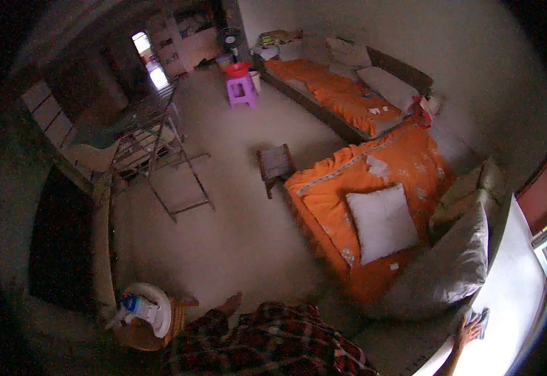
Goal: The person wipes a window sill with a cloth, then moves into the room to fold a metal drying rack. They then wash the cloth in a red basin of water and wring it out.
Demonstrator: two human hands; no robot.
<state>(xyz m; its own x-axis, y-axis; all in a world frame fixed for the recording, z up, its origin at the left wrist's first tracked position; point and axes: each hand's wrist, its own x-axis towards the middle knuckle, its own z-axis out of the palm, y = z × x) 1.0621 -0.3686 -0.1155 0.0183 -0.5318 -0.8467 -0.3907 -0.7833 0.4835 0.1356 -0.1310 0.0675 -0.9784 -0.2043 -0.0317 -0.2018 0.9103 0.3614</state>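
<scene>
At the lower right, my right hand (469,329) presses a crumpled grey cloth (483,322) against a bright white window sill (515,294). Its fingers lie over the cloth, and part of the cloth sticks out past them. Beside the hand rises a large grey cushion (452,272), propped near the sill. My left hand does not show. Dark red plaid clothing (273,338) fills the lower edge, and what looks like a bare foot (231,303) pokes out beyond it.
An orange-covered sofa (323,194) carries a white pillow (383,222); another orange-covered seat (323,84) stands along the far wall. A small low stool (276,164), a folding metal rack (182,203), a purple stool (241,92) and a round basket (139,335) stand around the floor.
</scene>
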